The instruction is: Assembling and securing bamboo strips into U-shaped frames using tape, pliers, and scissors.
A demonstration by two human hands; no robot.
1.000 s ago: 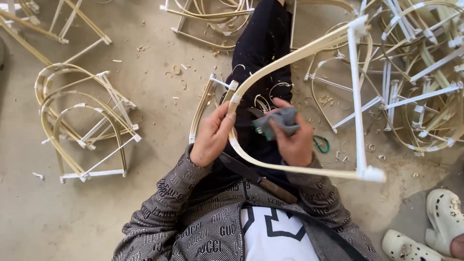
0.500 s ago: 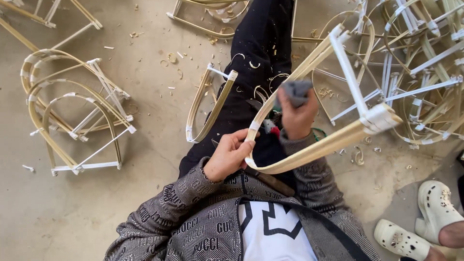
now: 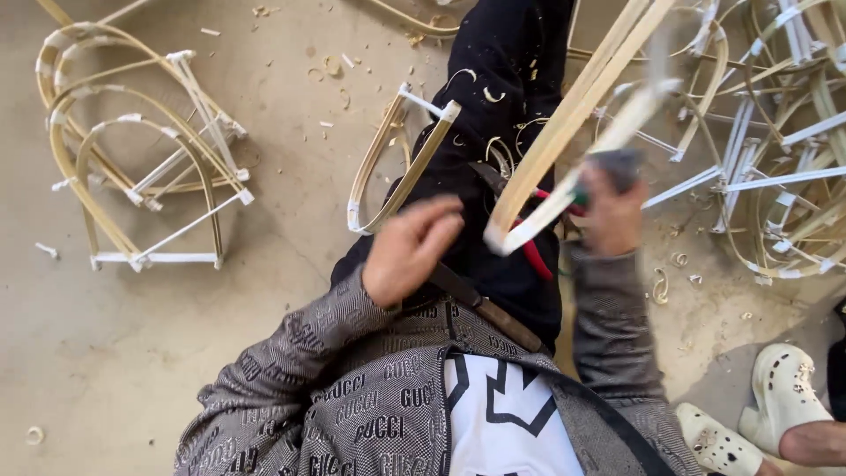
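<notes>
Head view: my right hand (image 3: 612, 211) grasps a bent bamboo frame (image 3: 564, 123), blurred; my left hand (image 3: 410, 247) hangs released, touching nothing; red-handled pliers (image 3: 538, 256) on lap.

Single head-worn view, steeply downward and close, over the seated person's lap toward the concrete floor (image 3: 132, 353).

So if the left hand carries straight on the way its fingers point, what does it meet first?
The left hand points up and to the right, its fingers open and holding nothing. First in that line is probably the lower bent end of the bamboo strip frame that the right hand grips, though motion blur leaves depth unclear.
</notes>
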